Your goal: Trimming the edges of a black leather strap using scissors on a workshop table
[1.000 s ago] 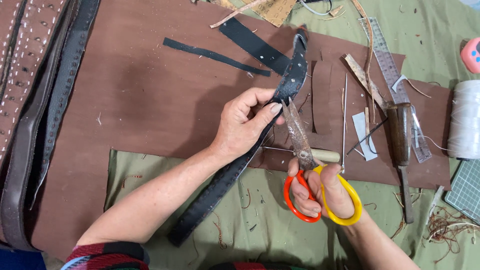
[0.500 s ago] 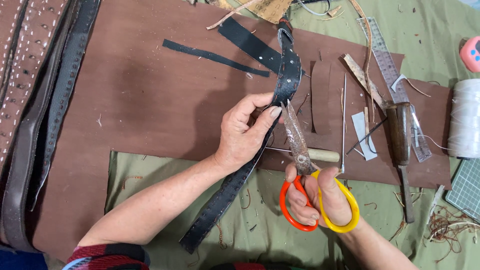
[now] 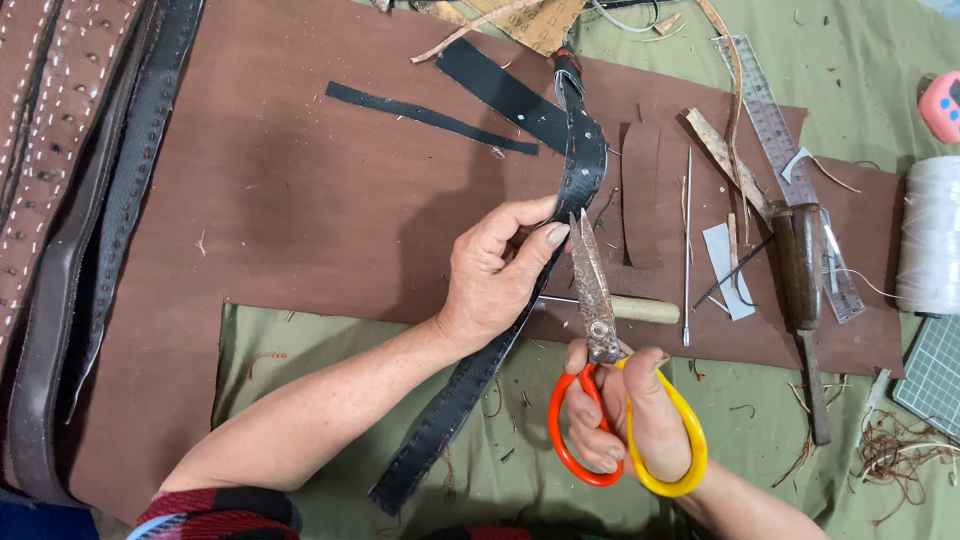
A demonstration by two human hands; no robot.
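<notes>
While looking down from the head camera: left hand (image 3: 497, 270) wrapped around a long dark perforated leather strap (image 3: 585, 160), thumb and fingers pinching it mid-length, strap raised off the bench. Upper end of strap curling up toward the far edge of the brown leather sheet (image 3: 300, 220); lower end trailing down past the left wrist over the green cloth (image 3: 330, 335), near the bottom of frame. Right hand (image 3: 625, 420) gripping scissors (image 3: 600, 330), fingers through one orange loop and one yellow loop. Blades rusty, nearly closed, tips pointing up and lying right against the strap's edge just beside the left thumb. Cannot tell whether the blades bite into the strap or only touch it.

Around the hands: two cut black strips (image 3: 430, 115) lying flat on the brown sheet, up and left of the strap. Awl with pale wooden handle (image 3: 645, 310) lying crosswise under the scissors. Thin metal needle (image 3: 688, 240) standing lengthwise just right of the blades. Dark-handled tool (image 3: 800, 270) further right, beside a clear ruler (image 3: 775, 130). Spool of white thread (image 3: 932, 235) at right edge, green cutting mat (image 3: 935, 375) corner below it. Stitched brown belts (image 3: 60, 150) stacked along left edge, well apart from both hands. Leather scraps and thread ends scattered on the cloth at lower right.
</notes>
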